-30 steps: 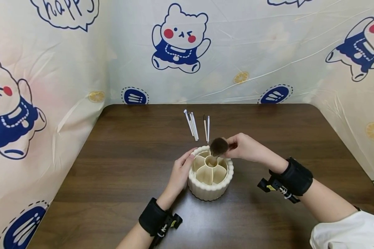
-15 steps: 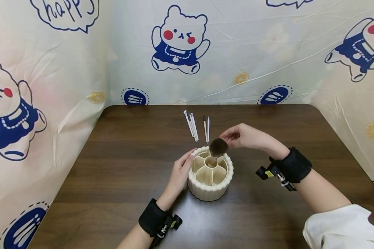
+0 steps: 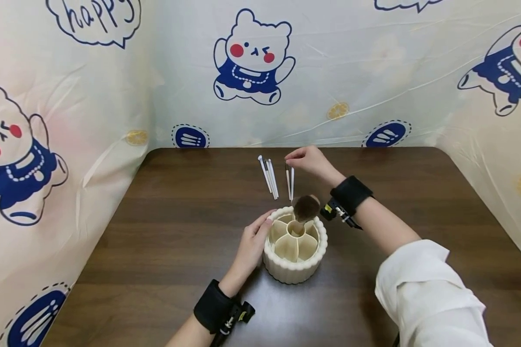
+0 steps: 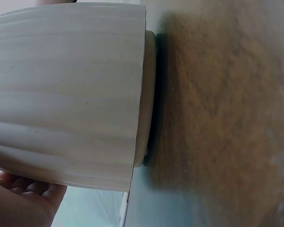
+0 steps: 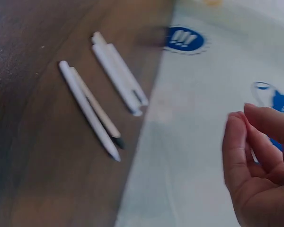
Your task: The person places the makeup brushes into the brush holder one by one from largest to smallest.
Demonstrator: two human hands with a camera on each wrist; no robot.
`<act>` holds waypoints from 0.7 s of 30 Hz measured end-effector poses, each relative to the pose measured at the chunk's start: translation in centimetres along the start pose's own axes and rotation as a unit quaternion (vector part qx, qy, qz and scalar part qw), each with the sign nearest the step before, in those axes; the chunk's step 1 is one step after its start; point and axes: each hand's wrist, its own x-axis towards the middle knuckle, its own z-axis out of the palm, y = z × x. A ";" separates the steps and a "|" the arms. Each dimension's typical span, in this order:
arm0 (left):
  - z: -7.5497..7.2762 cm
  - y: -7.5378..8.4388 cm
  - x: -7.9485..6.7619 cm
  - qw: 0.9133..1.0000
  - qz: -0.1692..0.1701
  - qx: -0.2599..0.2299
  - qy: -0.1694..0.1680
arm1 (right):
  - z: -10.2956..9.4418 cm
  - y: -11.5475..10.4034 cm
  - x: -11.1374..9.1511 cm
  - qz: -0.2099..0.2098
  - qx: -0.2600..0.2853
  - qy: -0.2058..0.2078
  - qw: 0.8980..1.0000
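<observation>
A cream, flower-shaped brush holder with several compartments stands on the brown table. My left hand holds its left side, and fingers bend around the far side in the left wrist view. A fluffy makeup brush stands in a back compartment, bristles up. Farther back, my right hand is over the far ends of a slim dark-tipped brush and a white stick-like brush. In the right wrist view, its thumb and forefinger tips meet with nothing visible between them.
Left of that pair lies a bunch of several slim, mostly white brushes. The table's back edge meets a printed cloth that also hangs on both sides.
My right hand has left the fluffy brush and moved back and to the left, over the two slim brushes. The left hand stays on the holder.
</observation>
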 end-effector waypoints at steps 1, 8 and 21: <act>0.0 0.1 0.0 1.000 0.000 0.000 0.000 | 0.6 0.2 0.6 0.001 0.001 0.006 1.000; 0.0 0.1 -0.1 1.000 0.001 -0.003 0.006 | 4.5 1.0 2.9 0.021 0.009 0.002 1.000; 0.0 0.0 -0.1 1.000 -0.001 -0.011 0.003 | 7.5 1.9 4.7 0.078 0.027 0.058 0.995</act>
